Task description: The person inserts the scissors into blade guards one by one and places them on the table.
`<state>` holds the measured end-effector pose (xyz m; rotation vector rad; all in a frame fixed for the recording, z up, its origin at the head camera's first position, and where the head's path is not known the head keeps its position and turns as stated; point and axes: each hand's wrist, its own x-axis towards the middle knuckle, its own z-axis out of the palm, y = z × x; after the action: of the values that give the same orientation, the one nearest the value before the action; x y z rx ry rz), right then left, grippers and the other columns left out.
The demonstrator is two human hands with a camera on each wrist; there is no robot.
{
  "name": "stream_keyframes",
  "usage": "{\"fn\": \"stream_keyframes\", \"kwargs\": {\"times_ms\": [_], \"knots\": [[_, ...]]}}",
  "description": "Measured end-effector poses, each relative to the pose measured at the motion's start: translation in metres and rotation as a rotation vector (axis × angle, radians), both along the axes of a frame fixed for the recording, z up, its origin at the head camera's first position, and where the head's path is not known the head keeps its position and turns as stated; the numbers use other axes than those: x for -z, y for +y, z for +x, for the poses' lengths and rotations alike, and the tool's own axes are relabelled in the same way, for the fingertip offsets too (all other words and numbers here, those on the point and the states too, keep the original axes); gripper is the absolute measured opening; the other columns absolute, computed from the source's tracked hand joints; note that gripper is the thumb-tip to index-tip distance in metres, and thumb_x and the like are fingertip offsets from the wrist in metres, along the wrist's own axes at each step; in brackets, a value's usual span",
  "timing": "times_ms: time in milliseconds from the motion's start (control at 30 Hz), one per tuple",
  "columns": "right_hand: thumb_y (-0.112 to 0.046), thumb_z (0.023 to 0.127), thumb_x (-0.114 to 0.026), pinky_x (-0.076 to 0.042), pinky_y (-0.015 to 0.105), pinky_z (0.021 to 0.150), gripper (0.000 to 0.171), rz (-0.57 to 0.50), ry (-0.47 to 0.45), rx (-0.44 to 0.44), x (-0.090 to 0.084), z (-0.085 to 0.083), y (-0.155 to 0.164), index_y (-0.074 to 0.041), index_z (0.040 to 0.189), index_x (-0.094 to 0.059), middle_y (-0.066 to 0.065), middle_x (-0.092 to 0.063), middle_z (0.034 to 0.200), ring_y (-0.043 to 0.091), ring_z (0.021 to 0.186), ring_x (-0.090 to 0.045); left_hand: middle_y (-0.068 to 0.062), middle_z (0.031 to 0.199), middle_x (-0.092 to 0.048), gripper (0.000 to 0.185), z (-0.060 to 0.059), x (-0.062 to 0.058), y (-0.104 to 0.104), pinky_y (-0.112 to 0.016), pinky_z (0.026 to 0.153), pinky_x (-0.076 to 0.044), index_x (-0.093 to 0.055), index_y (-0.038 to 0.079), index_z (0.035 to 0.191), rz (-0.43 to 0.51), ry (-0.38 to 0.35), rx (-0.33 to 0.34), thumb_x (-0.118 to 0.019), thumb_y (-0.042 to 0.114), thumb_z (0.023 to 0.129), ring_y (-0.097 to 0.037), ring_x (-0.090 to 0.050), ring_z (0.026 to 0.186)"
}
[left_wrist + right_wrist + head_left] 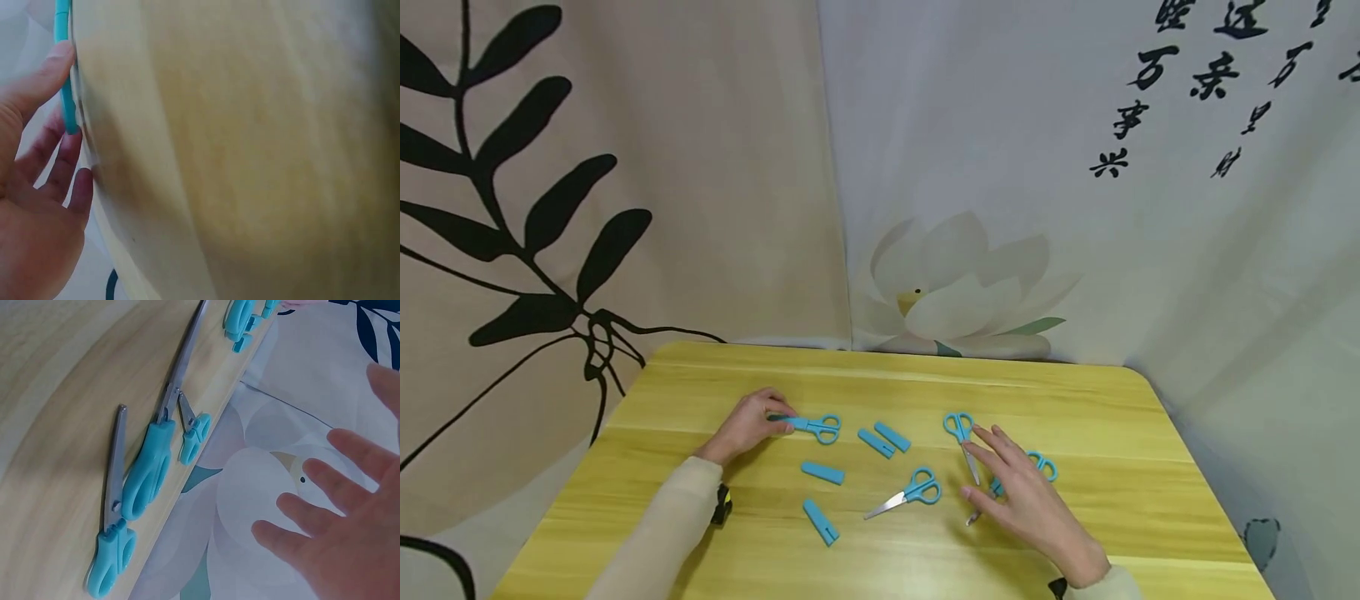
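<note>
Blue scissors (806, 424) are pinched by the left hand (756, 423), right hand (1028, 498) outspread

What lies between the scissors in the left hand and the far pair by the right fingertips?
Two blue covers, lying side by side on the tabletop; the head view shows both.

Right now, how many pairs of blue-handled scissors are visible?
4: first pair pinched by the left hand; second between the hands; third near the right hand; fourth partly hidden by it.
</note>
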<state>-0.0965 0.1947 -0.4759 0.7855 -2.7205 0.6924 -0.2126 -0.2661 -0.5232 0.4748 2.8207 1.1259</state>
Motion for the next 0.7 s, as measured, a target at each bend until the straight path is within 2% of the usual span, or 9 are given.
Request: {"fn": "stream_keyframes", "kwargs": {"times_ms": [200, 400, 533, 700], "knots": [[-0.031, 0.089, -0.083, -0.045, 0.067, 0.103, 0.059, -0.012, -0.002, 0.012, 0.003, 0.002, 0.002, -0.007, 0.140, -0.064, 0.015, -0.051, 0.154, 0.047, 0.144, -0.040, -0.015, 0.125, -0.059, 0.020, 0.001, 0.002, 0.004, -0.058, 0.100, -0.048, -0.081, 0.007, 0.109, -0.011, -0.033, 0.022, -0.082, 0.009, 0.090, -0.039, -0.055, 0.118], [-0.031, 0.091, -0.082, -0.044, 0.067, 0.105, 0.059, -0.014, -0.031, 0.006, 0.003, 0.001, 0.004, -0.007, 0.141, -0.063, 0.015, -0.049, 0.156, 0.048, 0.144, -0.040, -0.024, 0.136, -0.055, 0.038, 0.007, -0.010, 0.001, -0.063, 0.104, -0.045, -0.072, 0.001, 0.127, -0.085, -0.011, 0.083, -0.080, 0.015, 0.093, -0.046, -0.052, 0.126], [-0.031, 0.094, -0.079, -0.041, 0.068, 0.107, 0.059, -0.009, -0.072, 0.007, 0.001, -0.003, 0.007, -0.005, 0.143, -0.060, 0.015, -0.047, 0.157, 0.048, 0.145, -0.037, -0.032, 0.147, -0.045, 0.058, 0.019, -0.021, 0.003, -0.067, 0.106, -0.041, -0.056, -0.003, 0.144, -0.101, 0.009, 0.109, -0.077, 0.021, 0.096, -0.051, -0.045, 0.134], [-0.037, 0.097, -0.075, -0.041, 0.068, 0.107, 0.062, 0.008, -0.099, -0.005, -0.001, -0.009, 0.011, -0.004, 0.146, -0.058, 0.013, -0.045, 0.159, 0.045, 0.147, -0.036, -0.027, 0.157, -0.038, 0.067, 0.043, -0.032, 0.021, -0.067, 0.108, -0.040, -0.049, 0.002, 0.152, -0.117, 0.074, 0.108, -0.078, 0.025, 0.096, -0.050, -0.040, 0.141]]}}
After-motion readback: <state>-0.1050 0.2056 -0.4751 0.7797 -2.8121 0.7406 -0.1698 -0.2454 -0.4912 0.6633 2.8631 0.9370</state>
